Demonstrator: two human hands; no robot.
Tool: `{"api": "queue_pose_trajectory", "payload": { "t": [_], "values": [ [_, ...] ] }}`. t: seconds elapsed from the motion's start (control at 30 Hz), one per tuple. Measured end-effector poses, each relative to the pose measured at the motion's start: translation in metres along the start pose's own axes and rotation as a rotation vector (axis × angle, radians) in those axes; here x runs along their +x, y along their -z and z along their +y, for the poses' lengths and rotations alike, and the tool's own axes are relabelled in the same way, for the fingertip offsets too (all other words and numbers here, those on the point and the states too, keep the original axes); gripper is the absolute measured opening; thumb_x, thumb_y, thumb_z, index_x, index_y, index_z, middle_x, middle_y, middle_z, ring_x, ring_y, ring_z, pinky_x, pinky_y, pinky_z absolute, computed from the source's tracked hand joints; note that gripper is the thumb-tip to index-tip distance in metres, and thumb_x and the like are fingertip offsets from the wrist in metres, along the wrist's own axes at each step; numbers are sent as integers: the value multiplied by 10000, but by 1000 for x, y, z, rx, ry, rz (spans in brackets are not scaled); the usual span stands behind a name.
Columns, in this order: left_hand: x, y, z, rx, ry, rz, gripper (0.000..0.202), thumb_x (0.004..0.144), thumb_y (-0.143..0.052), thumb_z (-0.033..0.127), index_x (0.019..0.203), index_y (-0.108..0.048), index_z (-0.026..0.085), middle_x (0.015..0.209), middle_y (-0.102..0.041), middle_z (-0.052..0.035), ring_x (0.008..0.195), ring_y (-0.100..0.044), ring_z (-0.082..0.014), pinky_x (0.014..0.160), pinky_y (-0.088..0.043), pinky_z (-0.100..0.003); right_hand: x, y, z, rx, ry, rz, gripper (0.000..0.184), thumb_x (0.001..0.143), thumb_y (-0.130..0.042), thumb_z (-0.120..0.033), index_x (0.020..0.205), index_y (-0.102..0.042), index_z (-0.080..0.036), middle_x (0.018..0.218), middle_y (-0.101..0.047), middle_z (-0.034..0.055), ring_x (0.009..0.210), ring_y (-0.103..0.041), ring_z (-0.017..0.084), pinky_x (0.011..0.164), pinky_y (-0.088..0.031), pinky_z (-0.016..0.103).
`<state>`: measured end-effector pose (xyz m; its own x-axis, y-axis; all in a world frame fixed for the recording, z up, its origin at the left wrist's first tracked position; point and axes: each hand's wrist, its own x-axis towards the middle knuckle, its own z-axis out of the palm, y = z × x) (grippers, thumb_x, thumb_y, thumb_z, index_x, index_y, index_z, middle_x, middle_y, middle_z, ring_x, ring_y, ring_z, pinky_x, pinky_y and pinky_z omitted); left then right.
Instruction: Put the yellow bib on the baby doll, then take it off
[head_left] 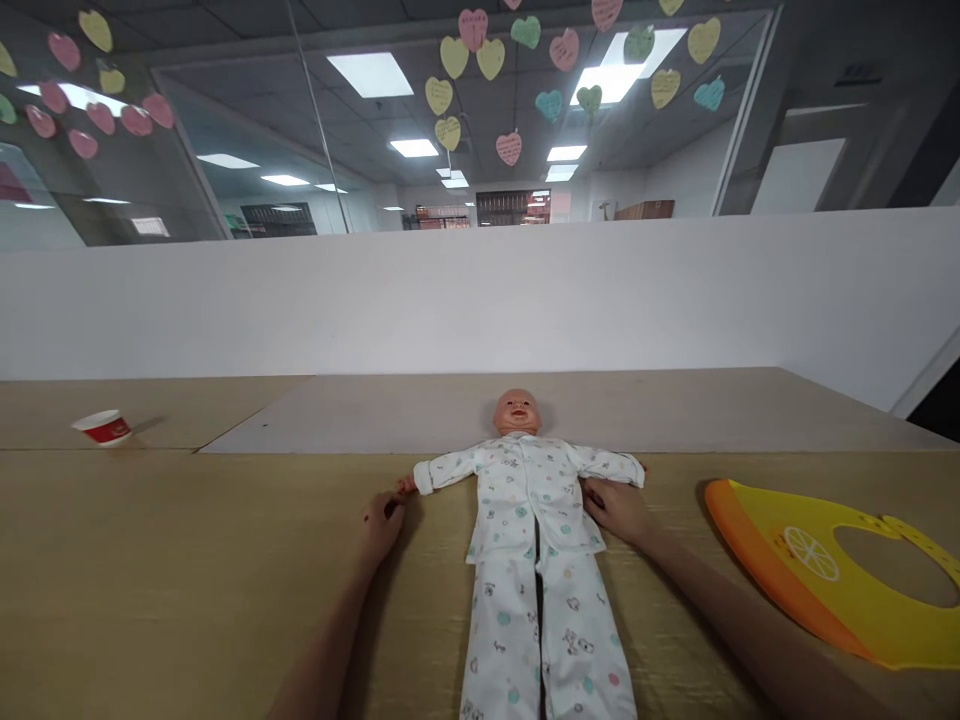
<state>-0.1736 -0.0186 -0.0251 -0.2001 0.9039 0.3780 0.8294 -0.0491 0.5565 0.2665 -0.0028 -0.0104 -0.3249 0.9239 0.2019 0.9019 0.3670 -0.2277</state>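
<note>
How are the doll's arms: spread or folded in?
Spread: both sleeves reach out sideways from the shirt, the left hand near one, the right hand near the other.

A bald, pink-skinned baby doll [517, 412] lies face up on a tan tabletop [225, 560], arms spread wide – its head over a pale grey strip [360, 415]. It wears a white, pastel-printed long-sleeved top [501, 500], parted toward the hem, and matching white trousers [501, 620] – legs straight, running out of view.
</note>
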Motion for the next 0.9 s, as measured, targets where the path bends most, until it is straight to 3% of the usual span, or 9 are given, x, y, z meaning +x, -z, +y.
{"api": "queue_pose_trajectory", "payload": {
  "t": [0.2, 0.53, 0.9],
  "values": [
    [-1, 2, 7, -121, 84, 1, 133, 710, -481, 196, 720, -608, 158, 774, -686, -60, 773, -625, -197, 774, -489, -332, -2, 4, -3, 12, 4, -4, 210, 892, -414, -249, 865, -606, -168, 875, -689, 64, 788, -598, 169, 661, -308, 240],
    [0, -2, -2, -189, 161, 51, 118, 664, -518, 162, 725, -619, 154, 719, -665, -30, 695, -592, -168, 676, -467, -275, 0, -3, 3, 3, 16, 14, 196, 887, -418, -249, 850, -597, -179, 847, -682, 53, 748, -581, 157, 648, -300, 235],
    [-1, 11, 18, -329, 182, 94, 68, 717, -583, 211, 714, -610, 148, 738, -669, -56, 703, -599, -175, 695, -479, -287, 0, -1, 2, 17, 10, 1, 178, 885, -426, -248, 846, -582, -172, 818, -671, 52, 740, -587, 157, 648, -301, 235]
  ]
}}
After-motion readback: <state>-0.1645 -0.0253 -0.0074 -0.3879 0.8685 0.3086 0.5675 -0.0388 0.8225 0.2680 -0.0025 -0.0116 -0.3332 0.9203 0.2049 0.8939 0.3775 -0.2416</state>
